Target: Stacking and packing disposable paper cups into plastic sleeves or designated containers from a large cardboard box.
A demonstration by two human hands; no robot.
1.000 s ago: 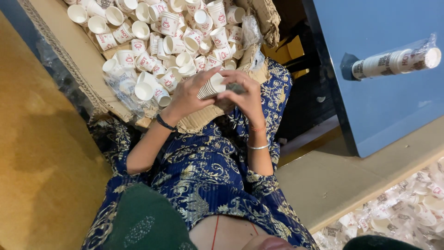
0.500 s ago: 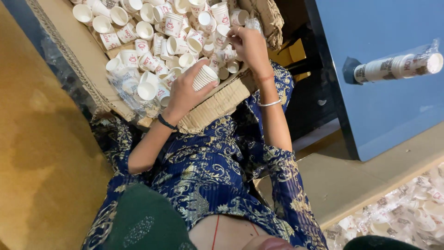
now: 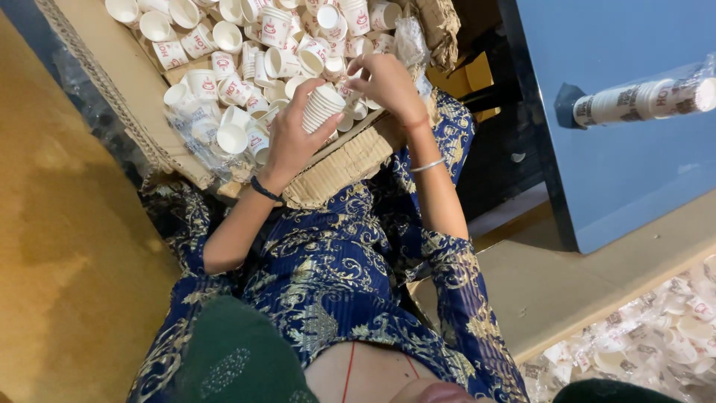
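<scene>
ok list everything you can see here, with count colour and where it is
loose paper cups: many, white with red print, heaped in the box ahead
stack of nested cups: one, white, in the left hand over the box edge
cardboard box: one, brown, open, resting against the lap
clear plastic bag: one, among the cups at the box's near side
wrapped sleeve of cups: one, white in clear film, on the blue surface
bagged cups: a pile, white, bottom right
floor: yellowish, at left
left hand: dark wristband, gripping the stack
right hand: silver bangle, fingers on the loose cups
</scene>
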